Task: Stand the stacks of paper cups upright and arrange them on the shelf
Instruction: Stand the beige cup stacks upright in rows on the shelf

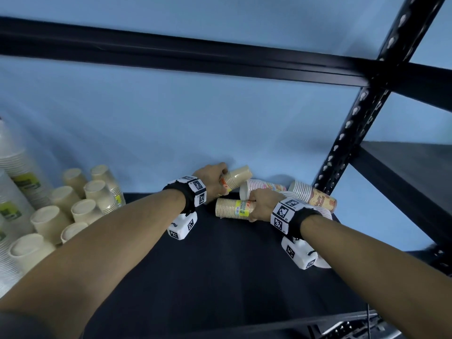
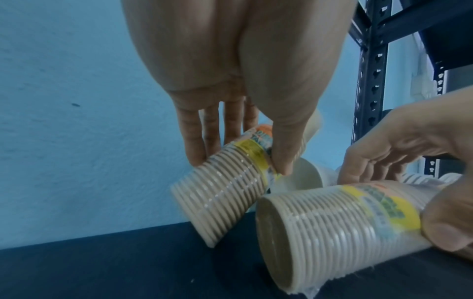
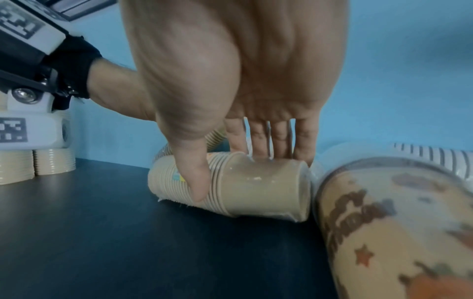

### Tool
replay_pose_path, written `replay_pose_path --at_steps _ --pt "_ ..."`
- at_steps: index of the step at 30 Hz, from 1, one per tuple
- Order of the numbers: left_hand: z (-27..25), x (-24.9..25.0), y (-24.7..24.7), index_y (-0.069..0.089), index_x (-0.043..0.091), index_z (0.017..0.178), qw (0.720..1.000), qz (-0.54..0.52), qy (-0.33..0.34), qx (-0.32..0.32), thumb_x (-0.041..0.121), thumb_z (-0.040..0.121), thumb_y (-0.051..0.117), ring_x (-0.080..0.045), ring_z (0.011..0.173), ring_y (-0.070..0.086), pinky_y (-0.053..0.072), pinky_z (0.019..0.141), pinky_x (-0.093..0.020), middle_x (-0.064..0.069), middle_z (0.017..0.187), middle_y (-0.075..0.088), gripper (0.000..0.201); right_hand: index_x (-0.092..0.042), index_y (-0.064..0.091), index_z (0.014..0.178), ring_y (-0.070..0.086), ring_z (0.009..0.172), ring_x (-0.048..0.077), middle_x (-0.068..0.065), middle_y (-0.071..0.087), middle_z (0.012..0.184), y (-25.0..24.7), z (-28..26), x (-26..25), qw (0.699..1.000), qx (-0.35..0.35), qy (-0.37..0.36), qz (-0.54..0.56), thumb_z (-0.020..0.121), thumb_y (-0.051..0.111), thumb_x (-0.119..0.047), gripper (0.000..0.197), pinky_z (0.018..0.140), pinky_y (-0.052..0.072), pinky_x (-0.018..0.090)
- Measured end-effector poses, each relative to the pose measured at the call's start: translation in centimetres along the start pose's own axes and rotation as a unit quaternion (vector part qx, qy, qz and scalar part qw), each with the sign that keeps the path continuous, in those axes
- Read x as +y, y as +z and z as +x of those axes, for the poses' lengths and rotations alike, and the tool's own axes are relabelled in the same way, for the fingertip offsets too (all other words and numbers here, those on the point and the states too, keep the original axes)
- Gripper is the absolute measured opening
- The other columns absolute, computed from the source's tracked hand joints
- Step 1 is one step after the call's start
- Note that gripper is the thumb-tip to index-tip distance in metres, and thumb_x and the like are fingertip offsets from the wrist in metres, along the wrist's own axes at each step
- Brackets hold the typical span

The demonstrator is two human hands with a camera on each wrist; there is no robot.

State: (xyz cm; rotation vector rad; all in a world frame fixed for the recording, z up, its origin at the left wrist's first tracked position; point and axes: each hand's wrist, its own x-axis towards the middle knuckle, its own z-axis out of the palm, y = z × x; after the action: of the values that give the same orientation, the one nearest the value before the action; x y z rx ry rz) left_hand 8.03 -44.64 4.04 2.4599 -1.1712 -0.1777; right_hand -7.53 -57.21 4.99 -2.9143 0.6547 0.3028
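Note:
My left hand grips a wrapped stack of tan paper cups near the blue back wall, tilted and lifted off the black shelf; in the left wrist view thumb and fingers pinch that tan stack at its yellow label. My right hand grips a second tan stack lying on its side on the shelf; the right wrist view shows this lying stack between thumb and fingers. Behind lie a white patterned stack and an orange printed stack.
Several tan stacks stand bottom-up at the left, beside tall white stacks. A black perforated upright rises at the right and a black beam crosses overhead. A large printed cup stack lies close to my right hand.

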Motion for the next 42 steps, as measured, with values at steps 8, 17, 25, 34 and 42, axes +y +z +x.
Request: replay_pose_path --at_steps 8,17,25,34,42 --pt "-2.2 0.1 -2.5 0.053 0.021 0.119 0.997 -0.065 -0.030 0.030 0.029 0.068 0.081 -0.021 0.089 0.061 0.053 0.078 -0.033 0.004 0.104 0.061 0.059 -0.018 0.064 0.112 0.065 0.093 0.026 0.005 0.067 0.104 -3.3 -1.0 -1.3 0.999 0.047 0.000 0.011 0.066 0.079 -0.037 0.052 0.079 0.054 0.033" --pt "-5.2 -0.4 -1.7 0.045 0.013 0.110 0.982 -0.153 -0.097 0.045 0.018 0.069 0.081 -0.025 0.085 0.060 0.047 0.064 -0.029 -0.003 0.097 0.058 0.055 -0.010 0.064 0.113 0.055 0.084 0.022 0.007 0.063 0.109 -5.1 -1.3 -3.9 0.993 0.084 -0.030 0.081 0.074 0.073 -0.013 0.040 0.054 0.037 0.020" --pt "-6.7 -0.3 -0.5 0.042 0.014 0.111 0.977 -0.181 -0.109 0.037 0.018 0.063 0.082 -0.027 0.088 0.064 0.059 0.077 -0.045 -0.003 0.099 0.059 0.063 -0.010 0.059 0.120 0.062 0.100 0.025 0.008 0.062 0.118 -5.5 -0.7 -6.2 0.988 0.099 -0.061 0.104 0.076 0.068 -0.004 0.046 0.075 0.052 0.030" --pt "-6.0 0.2 -4.2 0.049 0.021 0.115 0.975 -0.190 -0.090 0.070 0.026 0.075 0.079 -0.021 0.081 0.062 0.050 0.067 -0.028 -0.003 0.094 0.063 0.050 -0.008 0.058 0.118 0.063 0.097 0.028 0.010 0.061 0.116 -6.8 -0.7 -6.9 0.982 0.159 -0.042 0.098 0.084 0.063 -0.021 0.036 0.073 0.049 0.030" --pt "-5.6 1.1 -5.6 0.065 0.016 0.101 0.984 -0.152 -0.058 0.073 0.020 0.079 0.075 -0.018 0.087 0.063 0.052 0.072 -0.029 0.000 0.099 0.066 0.024 0.000 0.065 0.109 0.056 0.072 0.022 0.016 0.069 0.107 -7.0 -0.3 -7.6 0.987 0.135 -0.031 0.087 0.083 0.063 -0.009 0.028 0.063 0.044 0.027"
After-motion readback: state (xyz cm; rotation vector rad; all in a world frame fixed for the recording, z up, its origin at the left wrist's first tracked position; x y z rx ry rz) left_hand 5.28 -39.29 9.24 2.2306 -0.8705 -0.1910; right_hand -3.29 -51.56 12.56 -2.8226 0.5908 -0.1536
